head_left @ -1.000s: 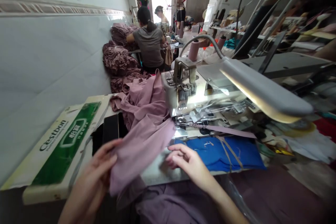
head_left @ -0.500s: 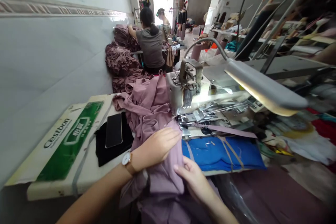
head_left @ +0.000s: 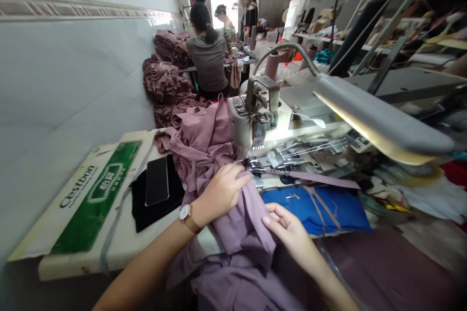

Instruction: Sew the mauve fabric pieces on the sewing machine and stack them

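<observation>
Mauve fabric [head_left: 251,218] runs from under the sewing machine head [head_left: 242,121] down over the table's front edge. My left hand [head_left: 224,189], with a watch on its wrist, presses on the cloth just in front of the needle area, fingers curled together over it. Pinched between thumb and fingers of my right hand [head_left: 282,226] is the right edge of the same cloth, lifted a little. A narrow mauve strip [head_left: 321,178] leads into the machine from the right. More of the mauve cloth lies bunched behind my left hand.
A phone [head_left: 157,182] rests on black cloth at left, beside a green and white Cestbon carton sheet [head_left: 98,194]. Blue padded cloth [head_left: 317,209] lies right of my hands. A lamp [head_left: 383,119] overhangs the machine. Co-workers [head_left: 207,58] and heaped garments [head_left: 164,80] are behind.
My right hand has moved right and slightly up, drawing the fabric edge with it. My left hand has shifted toward the needle area, and its fingers are more curled.
</observation>
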Demonstrator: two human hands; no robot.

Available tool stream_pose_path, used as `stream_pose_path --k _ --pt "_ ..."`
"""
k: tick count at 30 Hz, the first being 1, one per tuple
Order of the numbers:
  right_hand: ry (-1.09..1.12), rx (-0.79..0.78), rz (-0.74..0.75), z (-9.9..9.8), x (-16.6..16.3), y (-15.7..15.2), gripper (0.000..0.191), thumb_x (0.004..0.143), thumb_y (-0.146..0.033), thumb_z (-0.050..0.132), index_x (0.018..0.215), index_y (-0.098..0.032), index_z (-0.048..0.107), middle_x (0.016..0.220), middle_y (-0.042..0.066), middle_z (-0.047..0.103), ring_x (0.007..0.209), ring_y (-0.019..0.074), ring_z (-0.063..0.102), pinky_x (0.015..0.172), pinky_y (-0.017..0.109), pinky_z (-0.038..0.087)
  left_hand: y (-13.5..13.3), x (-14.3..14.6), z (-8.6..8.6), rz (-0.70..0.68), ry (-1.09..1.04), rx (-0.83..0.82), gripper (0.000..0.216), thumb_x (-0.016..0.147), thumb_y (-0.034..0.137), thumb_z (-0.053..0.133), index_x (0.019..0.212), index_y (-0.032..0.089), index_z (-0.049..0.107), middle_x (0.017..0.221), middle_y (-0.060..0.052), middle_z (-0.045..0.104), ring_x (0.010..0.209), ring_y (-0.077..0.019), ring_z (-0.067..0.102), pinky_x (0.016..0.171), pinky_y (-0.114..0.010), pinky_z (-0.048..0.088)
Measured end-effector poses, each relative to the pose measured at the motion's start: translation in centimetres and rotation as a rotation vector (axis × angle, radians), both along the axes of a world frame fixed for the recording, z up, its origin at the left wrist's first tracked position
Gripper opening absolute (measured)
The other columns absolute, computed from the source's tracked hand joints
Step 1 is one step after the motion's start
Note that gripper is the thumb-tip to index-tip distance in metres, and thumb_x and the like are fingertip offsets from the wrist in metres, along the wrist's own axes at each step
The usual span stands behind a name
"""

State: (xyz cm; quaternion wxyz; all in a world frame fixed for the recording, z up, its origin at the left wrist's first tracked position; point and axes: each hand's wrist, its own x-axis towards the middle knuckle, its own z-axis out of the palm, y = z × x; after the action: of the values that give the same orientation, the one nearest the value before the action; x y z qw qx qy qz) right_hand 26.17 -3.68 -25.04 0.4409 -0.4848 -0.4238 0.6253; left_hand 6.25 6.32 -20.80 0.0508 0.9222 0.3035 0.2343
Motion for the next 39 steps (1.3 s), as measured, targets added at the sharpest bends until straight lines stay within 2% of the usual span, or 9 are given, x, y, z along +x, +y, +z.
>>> stream_pose_path --k 10,15,18,21,23,27,32,35,39 --pt "-0.005 0.042 0.010 0.3 -1.0 0.9 0.027 0.082 -0.045 0.069 0.087 -0.019 0.062 0.074 -0.003 0.060 0.070 0.0159 0.055 0.066 0.025 0.044 1.9 -1.9 0.7 -0.039 -0.048 -0.047 0.045 0.088 0.002 0.037 0.123 0.017 0.062 0.131 -0.012 0.060 0.123 -0.0227 0.051 0.106 -0.045 0.043" --pt "-0.004 0.072 -0.008 0.6 -0.9 1.5 0.030 0.084 -0.049 0.065 0.083 -0.019 0.062 0.072 -0.003 0.058 0.069 0.0157 0.054 0.066 0.025 0.043 -6.1 -2.5 0.5 0.220 -0.366 -0.185 0.032 0.087 0.007 0.041 0.104 0.018 0.066 0.105 -0.010 0.068 0.103 -0.0228 0.060 0.094 -0.041 0.047" --pt "0.012 0.073 -0.014 0.8 -0.9 1.3 0.029 0.086 -0.048 0.062 0.081 -0.020 0.061 0.071 -0.003 0.057 0.068 0.0158 0.053 0.065 0.025 0.044 -12.1 -0.7 -2.8 0.397 -0.550 -0.858 0.016 0.089 0.028 0.052 0.082 0.018 0.063 0.076 -0.006 0.063 0.068 -0.0181 0.060 0.063 -0.029 0.049" --pt "0.073 0.043 -0.006 1.3 -1.3 1.1 0.025 0.087 -0.044 0.063 0.083 -0.020 0.062 0.073 -0.003 0.059 0.068 0.0160 0.054 0.067 0.025 0.044 -15.1 2.0 -6.8 0.436 -0.993 -1.793 0.043 0.087 0.058 0.049 0.078 0.017 0.058 0.066 -0.004 0.061 0.043 -0.0124 0.051 0.037 -0.022 0.035" --pt "0.120 0.022 0.020 1.7 -1.6 0.9 0.023 0.086 -0.043 0.064 0.083 -0.020 0.062 0.072 -0.003 0.061 0.068 0.0157 0.056 0.067 0.025 0.044 -15.4 3.2 -8.2 0.374 -1.327 -2.131 0.051 0.088 0.063 0.045 0.074 0.015 0.056 0.059 -0.002 0.058 0.034 -0.0086 0.044 0.031 -0.019 0.025" --pt "0.153 0.038 0.064 2.3 -1.3 0.6 0.023 0.084 -0.043 0.067 0.086 -0.020 0.064 0.075 -0.003 0.063 0.069 0.0155 0.057 0.066 0.025 0.045 -14.2 3.2 -6.8 0.401 -1.479 -2.061 0.043 0.088 0.048 0.058 0.063 0.014 0.053 0.042 0.004 0.045 0.025 -0.0049 0.034 0.029 -0.018 0.016" --pt "0.063 0.115 0.033 1.5 -0.4 -0.1 0.020 0.083 -0.038 0.070 0.086 -0.019 0.066 0.077 -0.002 0.063 0.073 0.0150 0.057 0.069 0.024 0.045 -12.7 1.7 -3.9 0.358 -1.638 -1.692 0.016 0.082 0.026 0.070 0.092 0.015 0.066 0.076 -0.002 0.069 0.062 -0.0112 0.064 0.055 -0.020 0.048" --pt "0.052 0.126 0.038 1.1 -0.5 -0.3 0.021 0.081 -0.038 0.072 0.087 -0.019 0.067 0.078 -0.001 0.064 0.074 0.0169 0.059 0.070 0.026 0.048 -12.9 1.8 -4.2 0.139 -1.722 -1.925 0.028 0.087 0.034 0.064 0.105 0.012 0.067 0.098 -0.009 0.072 0.084 -0.0167 0.069 0.072 -0.025 0.053" --pt "0.059 0.120 0.118 1.0 -0.6 0.1 0.031 0.077 -0.043 0.073 0.094 -0.018 0.072 0.085 0.003 0.071 0.081 0.0223 0.064 0.074 0.031 0.051 -13.5 2.2 -4.5 0.126 -1.737 -2.139 0.034 0.087 0.044 0.063 0.092 0.011 0.070 0.068 -0.005 0.071 0.042 -0.0089 0.057 0.041 -0.019 0.043"
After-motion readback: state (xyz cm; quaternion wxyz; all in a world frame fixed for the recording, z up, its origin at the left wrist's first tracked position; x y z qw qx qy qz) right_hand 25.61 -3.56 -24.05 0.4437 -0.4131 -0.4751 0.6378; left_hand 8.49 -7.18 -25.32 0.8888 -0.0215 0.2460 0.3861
